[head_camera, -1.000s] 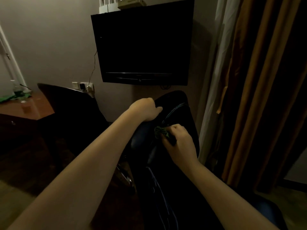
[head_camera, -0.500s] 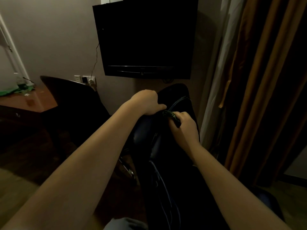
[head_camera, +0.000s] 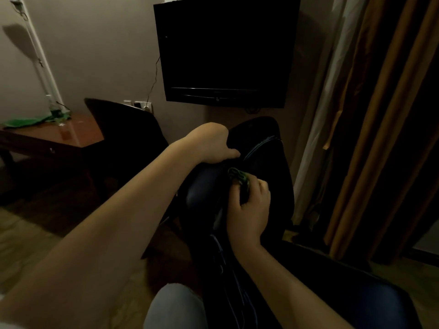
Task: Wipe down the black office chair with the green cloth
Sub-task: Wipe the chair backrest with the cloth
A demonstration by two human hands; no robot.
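2 bare hands are on the chair point(head_camera: 281, 179), whose black back stands in the middle of the view, below the TV point(head_camera: 225, 51) and just beside the curtain point(head_camera: 380, 119). The left hand point(head_camera: 211, 143) grips the top left edge of the back: its fingers are curled over the rim, out of sight behind it, and the thumb lies stretched along the front towards the right. The right hand point(head_camera: 249, 207) sits lower on the front of the back, its fingers clamped together round the cloth point(head_camera: 238, 177). The cloth is a small green bunch that pokes out above the knuckles and lies against the black surface, just below the left thumb. The 2 hands are near each other but do not touch. Thin blue stitching runs down the back, and the dark seat reaches into the lower right corner.

1 knee point(head_camera: 175, 305) in pale fabric shows at the bottom edge. To the left stands a 2nd dark chair point(head_camera: 123, 134), touching or just beside a reddish-brown desk point(head_camera: 71, 136). On the desk's far end lies something green point(head_camera: 23, 122); the light is too dim to tell what it is. Sockets point(head_camera: 140, 105) sit on the wall behind, with a thin cable rising towards the TV. The floor point(head_camera: 26, 236) is pale wood.
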